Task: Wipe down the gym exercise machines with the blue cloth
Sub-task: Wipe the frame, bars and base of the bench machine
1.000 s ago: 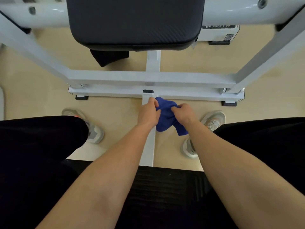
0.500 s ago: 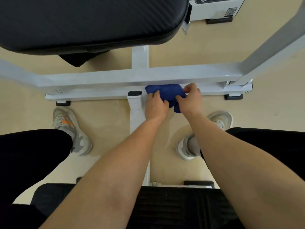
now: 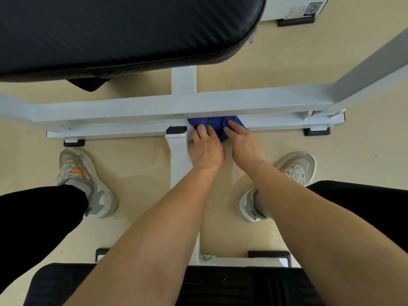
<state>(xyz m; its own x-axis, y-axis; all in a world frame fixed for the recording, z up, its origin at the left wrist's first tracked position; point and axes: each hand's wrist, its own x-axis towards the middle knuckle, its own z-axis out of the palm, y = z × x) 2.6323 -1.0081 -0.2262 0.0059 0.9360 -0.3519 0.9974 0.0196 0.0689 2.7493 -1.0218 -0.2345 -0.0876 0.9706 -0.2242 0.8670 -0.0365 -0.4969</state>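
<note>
Flatter now than before, the left hand (image 3: 206, 149) and right hand (image 3: 245, 144) press straight fingers onto the soft, bunched blue cloth (image 3: 213, 125) on the smooth white bar (image 3: 278, 124).

Single head-worn view, steeply downward, close.

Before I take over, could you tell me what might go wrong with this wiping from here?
The blue cloth sits tucked under the upper crossbar, so the left hand and right hand could scrape knuckles there. Bunched as it is, it may also snag on the black end cap beside it.
</note>
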